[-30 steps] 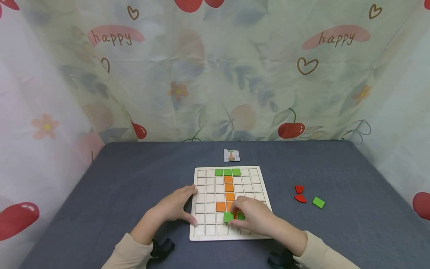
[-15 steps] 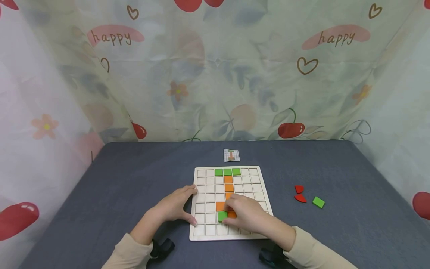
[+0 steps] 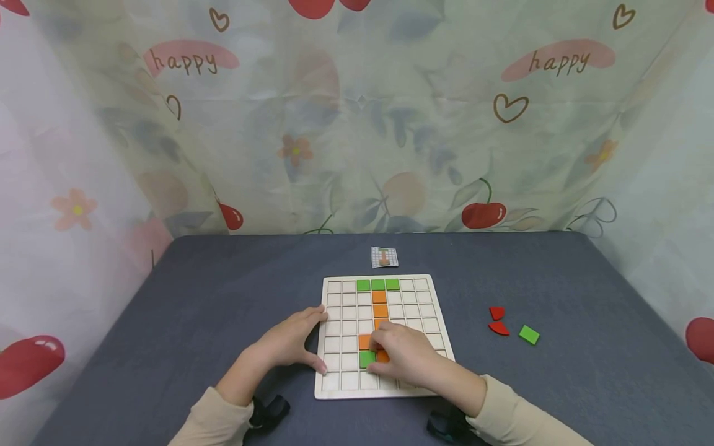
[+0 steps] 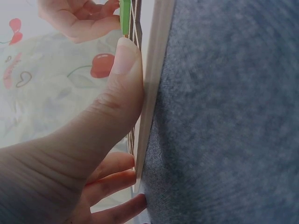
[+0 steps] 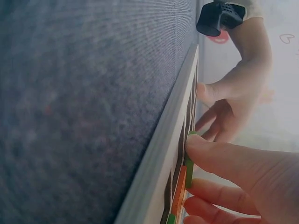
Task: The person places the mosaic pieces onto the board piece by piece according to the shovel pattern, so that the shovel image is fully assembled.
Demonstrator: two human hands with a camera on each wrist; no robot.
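Note:
A white gridded board (image 3: 349, 380) lies on the table. My right hand (image 3: 409, 356) pinches a green square tile (image 3: 366, 358) between thumb and fingers, low over the board's lower rows. In the right wrist view this green tile (image 5: 189, 172) stands slightly proud of the board, beside an orange tile (image 5: 178, 193). My left hand (image 3: 292, 337) rests along the board's left edge, thumb on the rim and fingers spread. Green tiles (image 3: 378, 285) form a short top row, with orange tiles (image 3: 379, 297) running down below it. The right hand covers some lower tiles.
Behind the board lies a small printed pattern card (image 3: 385, 257). To the right are two red curved pieces (image 3: 499, 329) and a loose green tile (image 3: 528, 335) on the dark tablecloth (image 3: 251, 272). A patterned curtain (image 3: 357, 124) hangs at the back.
My right hand has moved left over the board with the green tile, uncovering an orange tile beside it. In the last half second it shifts only slightly. The left hand stays put.

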